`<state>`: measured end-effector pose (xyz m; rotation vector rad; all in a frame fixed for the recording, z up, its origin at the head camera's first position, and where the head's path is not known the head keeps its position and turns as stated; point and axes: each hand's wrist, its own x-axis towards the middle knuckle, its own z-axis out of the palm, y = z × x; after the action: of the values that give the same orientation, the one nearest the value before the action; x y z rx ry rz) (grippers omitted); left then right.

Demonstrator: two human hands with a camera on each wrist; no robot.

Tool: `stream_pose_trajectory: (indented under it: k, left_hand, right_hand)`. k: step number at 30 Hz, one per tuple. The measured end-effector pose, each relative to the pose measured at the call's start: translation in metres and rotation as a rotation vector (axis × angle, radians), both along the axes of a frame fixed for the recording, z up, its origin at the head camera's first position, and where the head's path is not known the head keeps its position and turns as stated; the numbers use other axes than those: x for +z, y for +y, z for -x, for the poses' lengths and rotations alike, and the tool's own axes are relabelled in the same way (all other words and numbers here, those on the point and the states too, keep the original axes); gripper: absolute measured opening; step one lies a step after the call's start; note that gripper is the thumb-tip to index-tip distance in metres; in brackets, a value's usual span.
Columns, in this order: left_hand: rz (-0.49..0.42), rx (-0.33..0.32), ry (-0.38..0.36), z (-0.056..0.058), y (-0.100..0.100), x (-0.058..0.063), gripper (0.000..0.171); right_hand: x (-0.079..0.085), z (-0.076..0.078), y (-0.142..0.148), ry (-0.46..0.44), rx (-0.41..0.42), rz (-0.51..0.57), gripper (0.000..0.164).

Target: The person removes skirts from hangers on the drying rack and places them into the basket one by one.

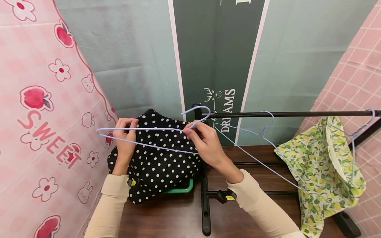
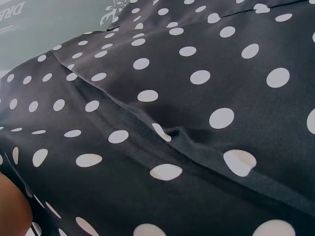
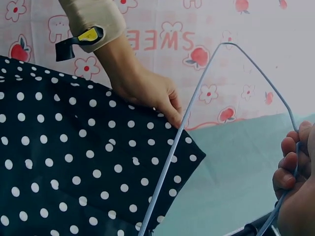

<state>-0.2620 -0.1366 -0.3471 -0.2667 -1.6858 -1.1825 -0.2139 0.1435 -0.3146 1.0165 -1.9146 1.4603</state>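
Note:
My left hand (image 1: 123,153) pinches the upper edge of a black cloth garment with white polka dots (image 1: 166,170), which hangs down in folds. In the right wrist view the left thumb and fingers (image 3: 170,105) grip it near a pointed corner. My right hand (image 1: 209,145) holds a light blue wire hanger (image 1: 148,128) at the neck below its hook. The hanger's far end reaches leftward, in front of the garment and across the left hand in the head view. Dotted cloth fills most of the left wrist view.
To the right, a black rack's rod (image 1: 297,114) carries a bare blue hanger (image 1: 253,160) and another beside a lemon-print garment (image 1: 319,165). A green container (image 1: 187,189) shows under the dotted cloth. A pink printed curtain (image 1: 59,109) stands close on the left.

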Motion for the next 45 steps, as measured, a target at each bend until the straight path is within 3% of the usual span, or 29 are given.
stream_pose_trajectory:
  k: [12,23,30,37,45]
  left_hand:
    - [-0.015,0.029,0.003,0.002,-0.012,-0.003,0.009]
    - [-0.05,0.065,-0.003,-0.006,-0.026,0.011,0.014]
    - [-0.06,0.064,0.011,-0.011,-0.035,0.019,0.02]
    - [-0.066,0.078,0.028,-0.013,-0.04,0.03,0.021]
    - [-0.044,0.11,0.127,-0.013,-0.048,0.041,0.029]
  right_hand:
    - [-0.012,-0.004,0.03,-0.011,-0.07,0.001,0.011]
    - [-0.015,-0.003,0.058,-0.007,-0.138,0.001,0.01]
    - [-0.022,0.001,0.078,-0.01,-0.273,-0.076,0.006]
    - [-0.028,0.002,0.102,-0.051,-0.397,-0.14,0.012]
    - [-0.03,-0.002,0.132,-0.119,-0.505,-0.192,0.027]
